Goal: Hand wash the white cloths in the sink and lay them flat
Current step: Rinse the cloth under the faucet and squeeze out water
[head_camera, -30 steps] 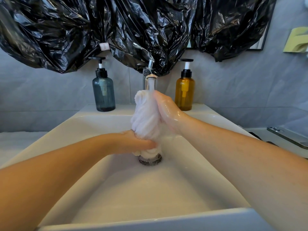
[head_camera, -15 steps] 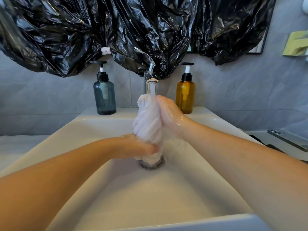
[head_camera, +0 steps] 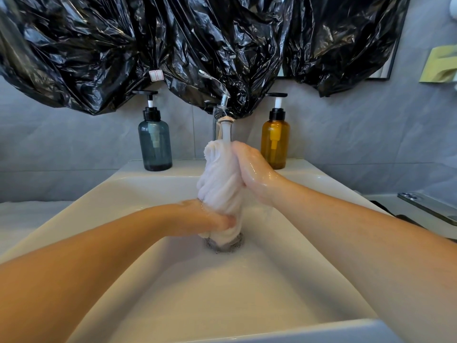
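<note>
white cloth (head_camera: pixel 218 184), black plastic (head_camera: pixel 197 45), teal bottle (head_camera: pixel 155 144), amber bottle (head_camera: pixel 275 144)

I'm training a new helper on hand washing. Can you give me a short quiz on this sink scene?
1. Which hand grips the cloth at its lower end, over the drain? A left, B right.
2. Fill in: the amber bottle stands to the ___ of the tap.
3. True or false: the tap is off.

Key
1. A: the left hand; the right hand grips the top.
2. right
3. False: water runs onto the cloth.
</note>
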The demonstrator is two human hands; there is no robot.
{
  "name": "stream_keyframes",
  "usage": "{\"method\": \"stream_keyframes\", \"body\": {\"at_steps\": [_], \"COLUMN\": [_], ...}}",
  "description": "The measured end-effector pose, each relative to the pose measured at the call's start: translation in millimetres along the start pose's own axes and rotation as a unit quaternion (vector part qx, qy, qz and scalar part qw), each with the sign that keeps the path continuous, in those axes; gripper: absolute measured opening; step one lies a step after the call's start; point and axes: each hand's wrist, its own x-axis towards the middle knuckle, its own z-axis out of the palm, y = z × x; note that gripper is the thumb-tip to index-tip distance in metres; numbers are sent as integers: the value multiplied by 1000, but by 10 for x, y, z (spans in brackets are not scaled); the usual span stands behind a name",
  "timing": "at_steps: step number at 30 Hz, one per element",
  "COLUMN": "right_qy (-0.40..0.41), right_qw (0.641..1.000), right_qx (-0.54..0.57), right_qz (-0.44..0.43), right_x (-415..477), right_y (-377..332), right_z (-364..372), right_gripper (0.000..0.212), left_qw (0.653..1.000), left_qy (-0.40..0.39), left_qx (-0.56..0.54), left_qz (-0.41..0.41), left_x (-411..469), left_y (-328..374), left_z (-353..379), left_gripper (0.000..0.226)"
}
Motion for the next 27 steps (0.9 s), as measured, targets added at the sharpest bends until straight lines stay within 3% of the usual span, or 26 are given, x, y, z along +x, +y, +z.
{"method": "stream_keyframes", "body": {"at_steps": [6,17,22,24,27], "right_qy": [2,28,33,36,62], "right_qw": [1000,996,997,997,997], "right_qx": [-5,78,37,31,34], "right_qz": [2,15,-52,-59,-27], "right_x": [-15,-29,-71,-65,-27], "right_y": [-14,-16,-20,-14,-20], "right_z": [-6,-36,-66,-55,-22], "right_gripper": [28,18,19,19,20], "left_qw": [1000,999,999,998,998], "left_qy": [-1,-3,-24,-27,-29], "left_qx": [8,33,41,60,50], "left_qz": [-11,12,13,0,13], "left_x": [-26,37,-25,-32,-34], "left_y": [6,-21,-144,-132,-91], "left_z": [-10,-5,-85,-93,-74], "left_gripper": [53,31,87,91,77]}}
